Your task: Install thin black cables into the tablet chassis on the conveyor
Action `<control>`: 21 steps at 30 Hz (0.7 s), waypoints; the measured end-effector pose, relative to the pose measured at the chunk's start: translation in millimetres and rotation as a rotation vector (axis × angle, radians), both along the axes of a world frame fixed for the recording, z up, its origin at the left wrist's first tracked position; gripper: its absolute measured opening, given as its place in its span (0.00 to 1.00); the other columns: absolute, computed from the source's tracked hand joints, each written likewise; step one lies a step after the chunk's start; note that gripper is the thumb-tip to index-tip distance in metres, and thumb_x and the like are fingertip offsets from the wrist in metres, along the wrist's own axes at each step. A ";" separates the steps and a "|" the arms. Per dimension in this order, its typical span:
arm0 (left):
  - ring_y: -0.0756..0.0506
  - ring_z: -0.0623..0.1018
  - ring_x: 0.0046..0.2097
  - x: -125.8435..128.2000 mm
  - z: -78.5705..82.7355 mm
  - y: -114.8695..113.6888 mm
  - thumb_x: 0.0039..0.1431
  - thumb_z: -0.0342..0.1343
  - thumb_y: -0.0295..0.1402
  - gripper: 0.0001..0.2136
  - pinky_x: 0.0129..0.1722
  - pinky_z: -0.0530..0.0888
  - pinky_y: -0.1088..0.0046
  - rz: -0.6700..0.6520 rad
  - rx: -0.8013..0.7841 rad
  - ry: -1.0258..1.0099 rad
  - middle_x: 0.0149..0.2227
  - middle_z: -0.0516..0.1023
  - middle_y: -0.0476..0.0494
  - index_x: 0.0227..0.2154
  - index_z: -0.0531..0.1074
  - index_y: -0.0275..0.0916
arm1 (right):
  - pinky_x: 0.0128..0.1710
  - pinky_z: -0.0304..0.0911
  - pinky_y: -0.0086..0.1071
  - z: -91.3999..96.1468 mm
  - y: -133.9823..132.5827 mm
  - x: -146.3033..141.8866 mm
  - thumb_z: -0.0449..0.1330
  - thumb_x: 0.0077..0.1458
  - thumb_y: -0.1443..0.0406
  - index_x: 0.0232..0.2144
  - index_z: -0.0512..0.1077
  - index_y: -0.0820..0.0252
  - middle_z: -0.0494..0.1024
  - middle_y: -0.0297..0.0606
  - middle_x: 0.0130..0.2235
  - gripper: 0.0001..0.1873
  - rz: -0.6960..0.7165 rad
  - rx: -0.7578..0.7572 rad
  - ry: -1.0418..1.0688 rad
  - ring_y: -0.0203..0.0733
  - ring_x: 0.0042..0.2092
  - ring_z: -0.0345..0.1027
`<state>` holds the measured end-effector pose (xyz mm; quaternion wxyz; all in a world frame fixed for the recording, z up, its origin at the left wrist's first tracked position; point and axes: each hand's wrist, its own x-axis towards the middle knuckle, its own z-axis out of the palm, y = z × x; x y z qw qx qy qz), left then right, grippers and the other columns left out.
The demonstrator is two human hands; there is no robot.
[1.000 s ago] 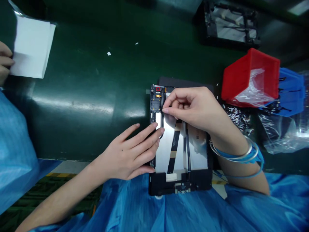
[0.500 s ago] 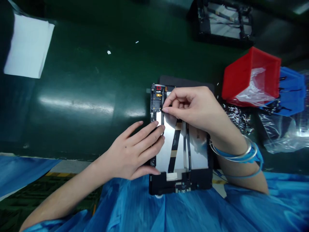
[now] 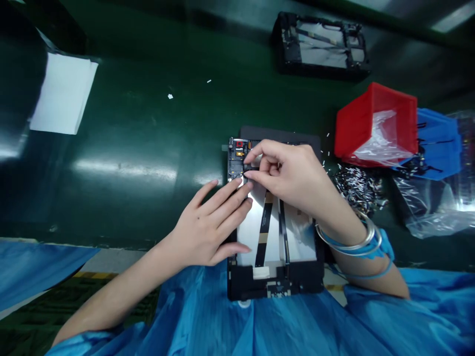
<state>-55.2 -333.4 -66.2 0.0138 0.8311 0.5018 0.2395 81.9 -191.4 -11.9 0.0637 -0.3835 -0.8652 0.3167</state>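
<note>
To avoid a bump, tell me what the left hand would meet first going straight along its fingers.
The left hand would likely meet the right hand first, at its thumb, though depth is unclear.

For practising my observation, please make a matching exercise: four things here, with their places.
1. Open red plastic bin
2. Flat white paper sheets
3. Flat black device with silvery panel
4. Silver-coloured round bangles

A. Around the right forearm
B. Partly under the left hand
C. Beside blue plastic bin
D. Left side of green tabletop

Pairs: 1-C; 2-D; 3-B; 4-A
</note>
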 end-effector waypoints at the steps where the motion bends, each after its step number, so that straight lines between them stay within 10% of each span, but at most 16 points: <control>1: 0.35 0.65 0.63 0.5 0.2 1.8 0.68 0.35 0.49 0.30 0.61 0.58 0.54 0.011 -0.001 -0.001 0.59 0.69 0.31 0.54 0.68 0.28 | 0.28 0.53 0.29 3.2 -2.1 0.5 0.61 0.51 0.68 0.34 0.73 0.56 0.70 0.28 0.21 0.06 -0.008 0.065 -0.015 0.34 0.26 0.64; 6: 0.34 0.61 0.64 2.0 3.1 -5.4 0.68 0.40 0.47 0.26 0.59 0.61 0.53 0.100 -0.053 -0.172 0.62 0.65 0.33 0.61 0.60 0.33 | 0.27 0.55 0.31 17.5 -20.6 39.8 0.58 0.57 0.61 0.40 0.74 0.55 0.73 0.32 0.24 0.09 -0.096 0.350 0.012 0.35 0.25 0.64; 10: 0.37 0.68 0.58 16.6 2.0 -40.8 0.66 0.46 0.37 0.22 0.53 0.69 0.55 0.457 -0.121 -0.369 0.57 0.69 0.34 0.62 0.58 0.39 | 0.23 0.55 0.30 3.2 -41.3 96.5 0.58 0.58 0.56 0.47 0.73 0.56 0.71 0.30 0.21 0.17 -0.389 0.423 -0.013 0.34 0.21 0.60; 15: 0.34 0.70 0.55 41.3 -0.8 -75.0 0.64 0.50 0.37 0.23 0.45 0.76 0.55 0.433 -0.217 -0.376 0.56 0.67 0.32 0.60 0.62 0.40 | 0.24 0.53 0.30 -20.0 -56.9 115.1 0.61 0.52 0.53 0.53 0.71 0.61 0.64 0.25 0.19 0.29 -0.519 0.106 0.033 0.33 0.21 0.57; 21: 0.35 0.78 0.47 0.4 -8.8 -75.5 0.62 0.47 0.27 0.30 0.37 0.82 0.58 0.363 -0.319 -0.501 0.54 0.74 0.41 0.66 0.51 0.47 | 0.23 0.52 0.28 -12.5 -34.7 85.7 0.60 0.50 0.55 0.57 0.66 0.60 0.54 0.20 0.20 0.32 -0.662 -0.368 0.739 0.31 0.22 0.50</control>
